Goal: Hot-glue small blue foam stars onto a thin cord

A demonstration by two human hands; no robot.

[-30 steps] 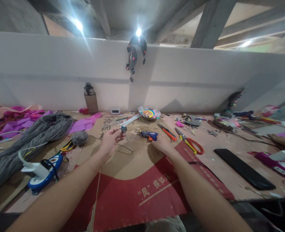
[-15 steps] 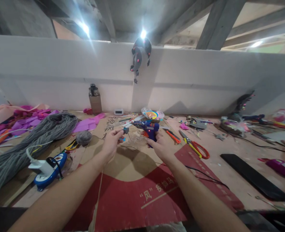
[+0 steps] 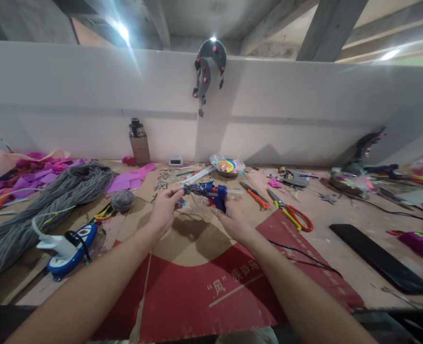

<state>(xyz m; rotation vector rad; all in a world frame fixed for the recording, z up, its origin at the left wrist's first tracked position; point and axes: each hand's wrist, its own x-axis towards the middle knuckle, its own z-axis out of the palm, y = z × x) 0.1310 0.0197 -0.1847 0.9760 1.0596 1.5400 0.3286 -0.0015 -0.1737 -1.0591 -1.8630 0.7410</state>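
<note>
My right hand [image 3: 232, 217] is wrapped round the handle of a blue glue gun [image 3: 216, 192], its nozzle pointing left and a clear glue stick [image 3: 235, 191] poking out at the back. Between the fingertips of my left hand [image 3: 166, 206] is a small dark grey piece [image 3: 185, 189], whose exact kind is too small to make out. The nozzle end meets or nearly touches that piece. A bit of bright blue shows below my left fingers. Both hands are above a red and brown cardboard sheet [image 3: 183, 296].
On the right lie red-handled scissors [image 3: 299, 217], an orange utility knife [image 3: 258, 197] and a long black case [image 3: 381, 258]. Grey yarn [image 3: 79, 186], a yarn ball [image 3: 122, 201] and a blue power strip [image 3: 73, 253] are at left. A bottle [image 3: 139, 145] stands by the white partition.
The glue gun has moved left and slightly down, so its nozzle is now at the grey piece in my left hand. The camera view has tilted slightly down.
</note>
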